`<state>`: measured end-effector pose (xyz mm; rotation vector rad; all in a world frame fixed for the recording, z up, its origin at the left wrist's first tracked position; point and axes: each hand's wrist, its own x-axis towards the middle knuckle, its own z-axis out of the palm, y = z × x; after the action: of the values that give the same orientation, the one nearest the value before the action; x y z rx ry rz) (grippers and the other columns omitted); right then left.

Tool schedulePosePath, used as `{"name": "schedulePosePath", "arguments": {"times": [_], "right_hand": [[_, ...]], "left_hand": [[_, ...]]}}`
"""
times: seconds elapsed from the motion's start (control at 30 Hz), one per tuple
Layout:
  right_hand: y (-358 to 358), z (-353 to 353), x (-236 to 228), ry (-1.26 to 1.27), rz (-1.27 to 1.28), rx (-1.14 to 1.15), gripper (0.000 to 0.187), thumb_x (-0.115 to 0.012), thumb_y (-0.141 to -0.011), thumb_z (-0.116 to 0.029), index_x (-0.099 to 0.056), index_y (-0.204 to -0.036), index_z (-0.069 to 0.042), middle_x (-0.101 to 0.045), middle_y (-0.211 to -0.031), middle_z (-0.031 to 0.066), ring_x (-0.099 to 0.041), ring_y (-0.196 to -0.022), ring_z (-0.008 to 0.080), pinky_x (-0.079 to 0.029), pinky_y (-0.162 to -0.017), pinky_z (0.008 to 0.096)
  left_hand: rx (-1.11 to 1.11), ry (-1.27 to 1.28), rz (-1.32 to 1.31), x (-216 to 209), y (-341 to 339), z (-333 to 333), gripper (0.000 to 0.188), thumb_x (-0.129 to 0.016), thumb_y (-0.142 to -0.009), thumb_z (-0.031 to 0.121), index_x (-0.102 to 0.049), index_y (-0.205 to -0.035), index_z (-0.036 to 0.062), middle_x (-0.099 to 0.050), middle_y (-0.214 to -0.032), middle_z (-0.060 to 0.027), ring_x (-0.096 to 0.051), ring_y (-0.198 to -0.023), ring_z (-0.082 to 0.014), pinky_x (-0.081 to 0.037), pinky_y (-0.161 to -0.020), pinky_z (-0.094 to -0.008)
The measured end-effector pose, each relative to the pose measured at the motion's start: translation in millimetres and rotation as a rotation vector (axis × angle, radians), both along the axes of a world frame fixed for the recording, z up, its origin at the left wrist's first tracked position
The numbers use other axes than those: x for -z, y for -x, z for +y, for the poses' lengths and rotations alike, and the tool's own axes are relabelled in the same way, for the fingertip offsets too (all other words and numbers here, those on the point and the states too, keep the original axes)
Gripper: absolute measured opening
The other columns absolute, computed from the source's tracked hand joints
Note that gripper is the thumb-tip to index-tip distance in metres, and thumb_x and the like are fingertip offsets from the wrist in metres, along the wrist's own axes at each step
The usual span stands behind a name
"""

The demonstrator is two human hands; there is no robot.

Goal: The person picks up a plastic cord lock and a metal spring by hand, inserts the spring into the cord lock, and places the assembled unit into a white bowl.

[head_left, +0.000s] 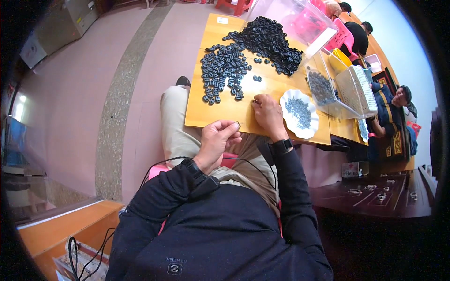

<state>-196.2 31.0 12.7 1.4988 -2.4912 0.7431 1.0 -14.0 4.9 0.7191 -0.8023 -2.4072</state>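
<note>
Close to the table's near edge, my left hand [218, 141] is closed, with a small dark-edged piece [238, 124] pinched between thumb and forefinger. My right hand [269, 115] is lowered to the tabletop, its fingertips together around something small and dark that I cannot make out. Ahead of both hands lie many loose black oval pieces with holes [224, 70], mostly spread in one layer. Beyond them rises a dense heap of black parts [274, 44]. Just right of my right hand stands a white scalloped dish [305, 134] holding many tiny grey parts.
A clear bin [344, 111] with dark parts stands right of the dish, beside a white perforated basket [357, 89] and a yellow container [340, 61]. A large clear tub [323, 21] stands behind the heap. Other people sit along the right. A thin black cable crosses my lap.
</note>
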Motion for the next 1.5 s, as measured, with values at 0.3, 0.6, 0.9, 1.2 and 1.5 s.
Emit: {"name": "schedulePosePath", "arguments": {"times": [0.3,0.6,0.9,1.2,1.5], "right_hand": [[-5,31,-2,0.071,-0.446,-0.102,0.022,-0.065,-0.086,-0.016,-0.068,-0.103,-0.003,-0.068,-0.088,0.0159,-0.066,-0.071,0.0229,-0.052,-0.065,0.0322],[-27,53,6,0.302,-1.232,-0.278,0.031,-0.064,-0.089,-0.004,-0.058,-0.118,0.006,-0.066,-0.089,0.0062,-0.063,-0.074,0.0115,-0.054,-0.066,0.0249],[-34,59,8,0.313,-1.356,-0.332,0.032,-0.064,-0.088,-0.004,-0.057,-0.118,0.007,-0.066,-0.091,0.0078,-0.064,-0.078,0.0137,-0.057,-0.072,0.0294],[-36,59,16,0.320,-1.424,-0.321,0.032,-0.065,-0.088,-0.004,-0.058,-0.118,0.006,-0.066,-0.094,0.0083,-0.065,-0.080,0.0144,-0.057,-0.073,0.0297],[-35,59,18,0.322,-1.434,-0.325,0.031,-0.065,-0.088,-0.003,-0.059,-0.118,0.005,-0.067,-0.095,0.0087,-0.066,-0.080,0.0149,-0.057,-0.073,0.0289]], "left_hand": [[0.016,0.007,-0.009,-1,-1,1,0.011,-0.063,-0.091,0.008,-0.062,-0.098,0.0011,-0.063,-0.087,-0.0038,-0.063,-0.076,-0.0108,-0.056,-0.068,-0.0243],[0.040,-0.002,-0.016,3,-1,0,0.010,-0.062,-0.091,0.009,-0.062,-0.099,0.0018,-0.064,-0.086,-0.0037,-0.063,-0.075,-0.0111,-0.056,-0.066,-0.0237],[0.051,-0.002,-0.034,3,1,3,0.011,-0.063,-0.091,0.009,-0.061,-0.099,0.0028,-0.065,-0.085,-0.0039,-0.063,-0.072,-0.0108,-0.056,-0.066,-0.0240],[0.024,-0.012,-0.024,-1,0,3,0.015,-0.062,-0.090,0.006,-0.060,-0.104,0.0006,-0.066,-0.087,-0.0068,-0.065,-0.071,-0.0108,-0.057,-0.065,-0.0237],[0.045,-0.014,-0.033,1,0,2,0.015,-0.062,-0.091,0.007,-0.060,-0.105,0.0001,-0.065,-0.087,-0.0064,-0.064,-0.072,-0.0107,-0.057,-0.065,-0.0233]]}}
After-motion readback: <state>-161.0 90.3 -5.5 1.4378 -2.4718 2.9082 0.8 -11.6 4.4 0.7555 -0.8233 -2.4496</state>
